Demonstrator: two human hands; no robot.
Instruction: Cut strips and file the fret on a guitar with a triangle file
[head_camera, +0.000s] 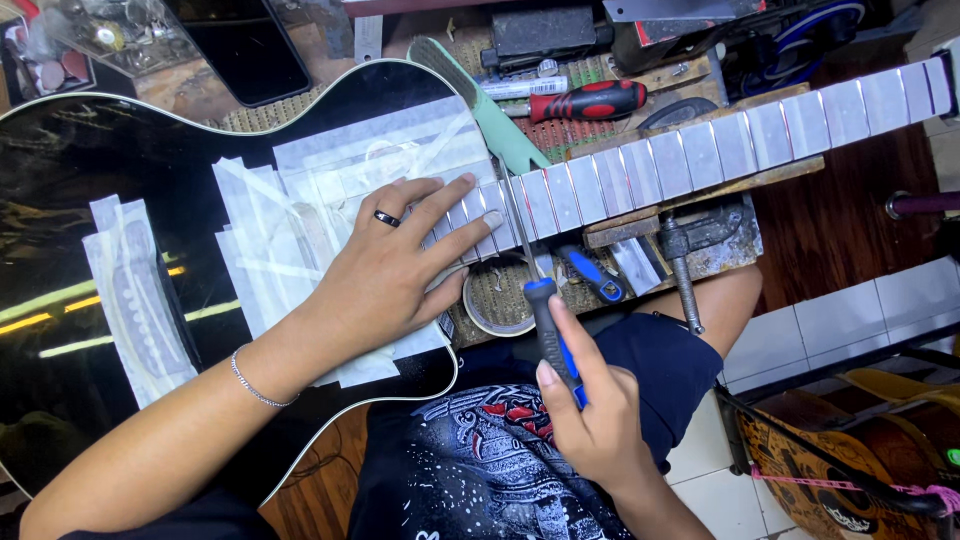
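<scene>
Guitar work on a crowded wooden workbench (850, 225), seen from above.

A glossy black guitar body (90, 160) lies across the bench, its top covered in strips of white masking tape (300, 200), and its taped neck (720, 145) runs up to the right over a wooden support block. The left hand (390, 270), with a dark ring and a thin silver bracelet, lies flat and open on the taped fretboard end, gripping nothing. The right hand (590, 415) is closed around the blue-and-black handle of a slim metal file (530, 270), whose blade rests across a fret just beside the left fingertips. Behind the neck lie a red-handled screwdriver (585, 100), a green-handled brush (480, 100) and a dark phone (250, 50). A metal clamp (680, 265) hangs at the bench edge, beside a roll of tape (497, 295). White floor tiles (860, 310) and a brown decorated guitar (830, 460) show at lower right.
</scene>
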